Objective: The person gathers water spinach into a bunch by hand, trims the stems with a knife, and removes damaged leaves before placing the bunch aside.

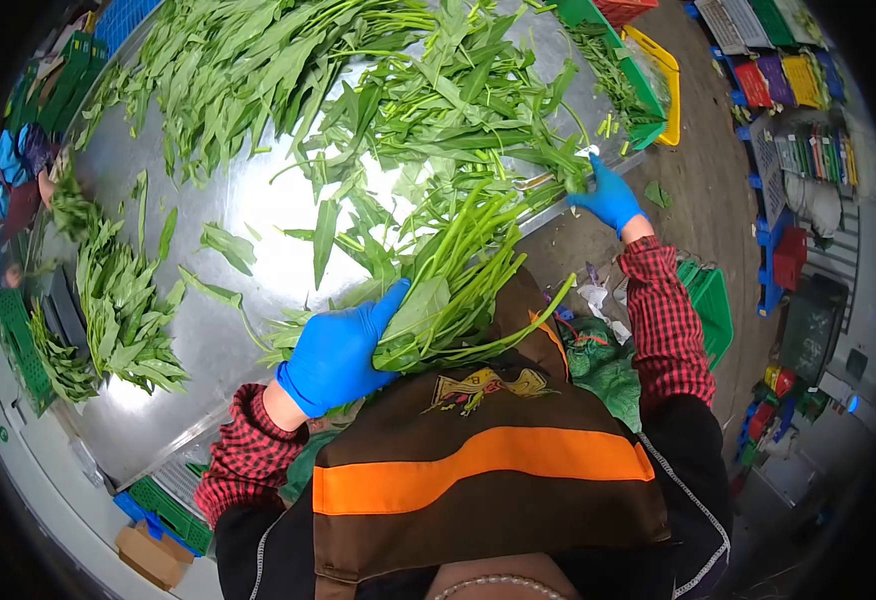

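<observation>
My left hand (343,345), in a blue glove, is closed around a bunch of water spinach (463,255) near my apron. The long pale stems of the bunch point up and to the right, its leaves spread about the glove. At the right edge of the metal table, my right hand (613,198), also gloved in blue, has thumb and fingers around some water spinach (566,172); the fingertips are partly hidden by leaves. Beyond both hands lies a large loose pile of water spinach (248,75), and single stems and leaves are scattered nearby.
The metal table (198,330) carries another heap of greens (128,310) at left, where a person's sleeve (3,185) shows. A green crate (648,135) and a yellow crate (670,80) stand off the far right corner. A green basket (708,310) is on the floor.
</observation>
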Tool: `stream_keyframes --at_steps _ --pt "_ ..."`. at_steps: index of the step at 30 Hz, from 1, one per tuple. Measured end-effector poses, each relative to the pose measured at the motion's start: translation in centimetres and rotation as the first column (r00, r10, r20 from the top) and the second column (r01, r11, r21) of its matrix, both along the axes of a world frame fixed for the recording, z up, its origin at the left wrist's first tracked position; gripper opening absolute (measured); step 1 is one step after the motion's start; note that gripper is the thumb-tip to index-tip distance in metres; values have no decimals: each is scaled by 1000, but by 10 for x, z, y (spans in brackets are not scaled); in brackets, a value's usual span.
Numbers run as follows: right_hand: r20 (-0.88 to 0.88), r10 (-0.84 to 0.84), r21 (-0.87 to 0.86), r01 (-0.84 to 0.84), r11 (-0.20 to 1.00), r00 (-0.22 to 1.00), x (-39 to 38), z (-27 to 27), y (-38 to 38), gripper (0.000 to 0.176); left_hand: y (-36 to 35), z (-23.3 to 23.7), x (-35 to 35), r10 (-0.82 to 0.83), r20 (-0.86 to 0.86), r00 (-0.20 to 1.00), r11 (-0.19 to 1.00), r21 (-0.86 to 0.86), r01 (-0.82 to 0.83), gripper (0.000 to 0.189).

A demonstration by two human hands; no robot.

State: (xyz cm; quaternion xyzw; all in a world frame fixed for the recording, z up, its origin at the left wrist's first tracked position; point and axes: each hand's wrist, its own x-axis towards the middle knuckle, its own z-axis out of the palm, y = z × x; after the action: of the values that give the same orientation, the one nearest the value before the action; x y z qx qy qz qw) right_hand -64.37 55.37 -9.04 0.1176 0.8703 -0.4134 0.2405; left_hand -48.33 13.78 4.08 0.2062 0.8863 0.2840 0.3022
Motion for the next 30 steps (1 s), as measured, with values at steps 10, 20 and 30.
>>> stream_keyframes --at_steps 10,20,30 --pt "-221 740 306 -676 671 635 47 99 -138 55 4 0 -4 -33 -43 999 999 -17 32 97" --pt "61 714 283 -698 658 698 58 31 -130 42 0 -6 -1 -39 -141 989 998 43 46 93" --pt "273 175 -359 -69 931 946 28 40 -65 42 -1 -5 -1 -14 -82 997 999 42 18 95"
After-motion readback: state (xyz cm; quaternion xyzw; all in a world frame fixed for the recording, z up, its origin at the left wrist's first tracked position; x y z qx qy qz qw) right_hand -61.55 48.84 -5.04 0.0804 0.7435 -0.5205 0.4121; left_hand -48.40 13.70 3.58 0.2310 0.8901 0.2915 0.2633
